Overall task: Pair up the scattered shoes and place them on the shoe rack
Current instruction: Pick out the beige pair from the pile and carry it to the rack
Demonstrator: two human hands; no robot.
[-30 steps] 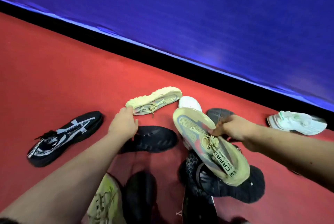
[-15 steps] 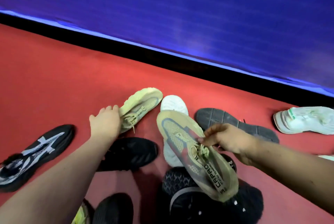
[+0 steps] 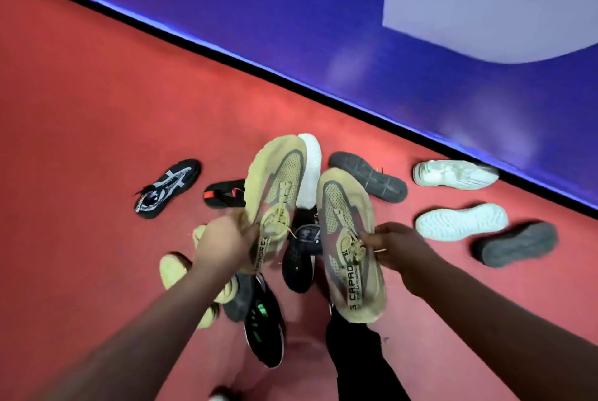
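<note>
Beige shoe (image 3: 275, 187) in the left hand (image 3: 223, 243), gripped near the laces, and its twin (image 3: 348, 239) pinched at the laces by the right hand (image 3: 393, 243), both held up side by side over the scattered black and white shoes (image 3: 461, 221) on the red floor (image 3: 97, 109).

Both arms are bare: the left forearm (image 3: 145, 319) at lower left and the right forearm (image 3: 485, 310) at lower right show skin right to the frame's edge. The left hand (image 3: 223, 243) and right hand (image 3: 398, 247) are bare too. The black shape (image 3: 356, 365) at bottom centre might be a trouser leg; I can't tell.
</note>
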